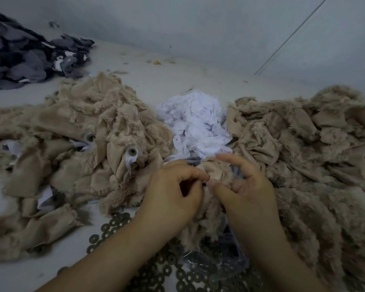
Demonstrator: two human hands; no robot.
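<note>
Both hands work at the front middle on one tan plush fabric piece. My left hand has its fingers curled and pinches a tiny dark part at the fabric's edge. My right hand grips the same piece, thumb pressed against it beside the dark part, index finger raised and blurred. The lower part of the piece hangs between my wrists.
Tan plush pieces with plastic eyes are heaped on the left, with another tan heap on the right. White cut-outs lie behind my hands. Dark washers and a clear bag lie in front. Grey fabric sits far left.
</note>
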